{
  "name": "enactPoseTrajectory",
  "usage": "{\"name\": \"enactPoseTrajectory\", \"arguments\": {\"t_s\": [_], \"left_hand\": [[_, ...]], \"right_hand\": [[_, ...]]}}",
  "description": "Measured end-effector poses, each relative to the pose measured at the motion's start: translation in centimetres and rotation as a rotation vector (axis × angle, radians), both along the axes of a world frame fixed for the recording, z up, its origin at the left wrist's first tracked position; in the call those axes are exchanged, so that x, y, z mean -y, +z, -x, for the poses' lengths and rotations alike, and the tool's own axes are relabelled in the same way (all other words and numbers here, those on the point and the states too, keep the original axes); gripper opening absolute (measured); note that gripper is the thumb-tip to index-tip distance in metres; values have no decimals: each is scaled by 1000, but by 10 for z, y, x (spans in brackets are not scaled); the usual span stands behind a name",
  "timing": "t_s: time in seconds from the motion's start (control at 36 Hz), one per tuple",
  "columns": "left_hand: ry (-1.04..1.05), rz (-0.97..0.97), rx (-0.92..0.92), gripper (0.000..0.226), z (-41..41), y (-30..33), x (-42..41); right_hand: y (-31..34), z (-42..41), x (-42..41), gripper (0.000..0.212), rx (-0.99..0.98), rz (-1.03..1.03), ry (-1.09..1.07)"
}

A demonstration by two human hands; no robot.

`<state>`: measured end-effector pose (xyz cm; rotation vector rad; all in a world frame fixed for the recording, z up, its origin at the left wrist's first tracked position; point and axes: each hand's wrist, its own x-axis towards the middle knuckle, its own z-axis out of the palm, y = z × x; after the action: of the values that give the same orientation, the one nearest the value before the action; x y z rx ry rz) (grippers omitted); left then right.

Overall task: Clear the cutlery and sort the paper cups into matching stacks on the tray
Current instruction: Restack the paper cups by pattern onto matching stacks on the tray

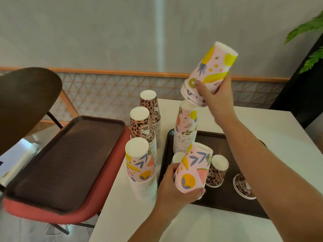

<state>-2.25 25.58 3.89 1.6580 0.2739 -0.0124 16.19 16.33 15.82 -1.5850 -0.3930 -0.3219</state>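
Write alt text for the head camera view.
A right hand lifts nested fruit-print cups above a tall matching stack on a dark tray, while the left hand grips another fruit-print cup.

White table (201, 224) carrying dark tray (227, 205), two leopard-print cup stacks (148, 119) and one fruit-print stack (141, 168) directly on it, left of tray.
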Motion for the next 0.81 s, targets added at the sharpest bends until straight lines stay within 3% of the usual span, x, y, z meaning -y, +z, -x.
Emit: {"name": "enactPoseTrajectory", "arguments": {"t_s": [0.14,0.25,0.36,0.42,0.5,0.61,0.81], "left_hand": [[28,6,88,76,1,8,-1],[94,-20,186,72,-7,20,1],[172,-69,311,74,-24,38,9],[221,-60,363,74,-36,50,15],[278,-80,462,77,-56,68,22],[348,-124,547,78,-83,91,25],[433,-300,589,73,-132,120,17]], "right_hand": [[-30,-15,-11,66,-41,204,69],[-53,-12,-6,76,-124,347,164],[-56,-2,6,90,-206,220,110],[-46,11,15,78,-172,82,38],[-30,37,27,66,-28,32,138],[-4,48,31,56,13,106,311],[27,10,17,56,76,190,292]]}}
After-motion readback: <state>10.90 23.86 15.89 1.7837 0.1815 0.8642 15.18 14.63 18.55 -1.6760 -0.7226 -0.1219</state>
